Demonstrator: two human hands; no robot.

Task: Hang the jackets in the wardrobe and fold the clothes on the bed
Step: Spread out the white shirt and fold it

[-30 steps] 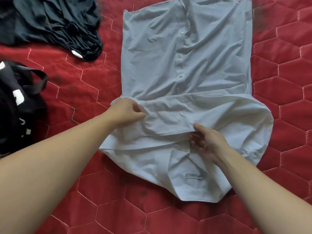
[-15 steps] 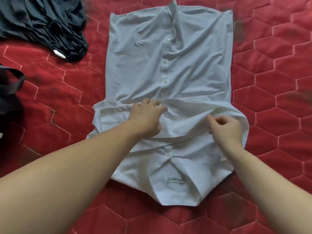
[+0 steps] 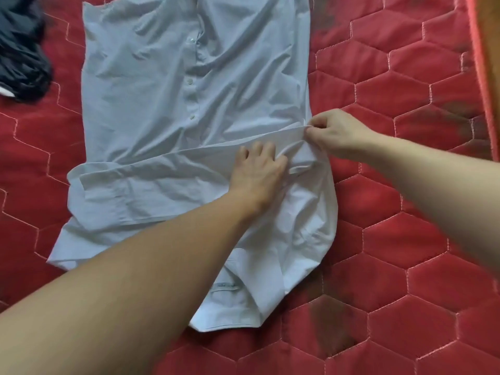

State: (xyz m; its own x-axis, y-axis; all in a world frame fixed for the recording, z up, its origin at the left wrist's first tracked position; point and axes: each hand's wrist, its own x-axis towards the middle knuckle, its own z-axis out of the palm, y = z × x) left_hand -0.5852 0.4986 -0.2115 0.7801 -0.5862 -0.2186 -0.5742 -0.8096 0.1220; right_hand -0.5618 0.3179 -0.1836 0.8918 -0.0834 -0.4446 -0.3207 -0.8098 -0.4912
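I see shirt (image 3: 173,85): pale blue-white, white buttons | bed (image 3: 405,239): red, hexagon quilt stitching | garment (image 3: 21,63): black

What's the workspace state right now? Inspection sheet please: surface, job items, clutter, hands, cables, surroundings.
Surface: red quilted bedcover, hexagon stitching, dark patches in places.
Job's things: white button shirt lies spread out, collar end nearest the camera, sleeve folded across it.
Clutter: dark garment bunched at the left edge.
Hands: left hand presses the folded sleeve; right hand pinches the shirt's right edge.
Cables: nothing seen.
Surroundings: orange-brown strip at the right edge, cannot tell what.
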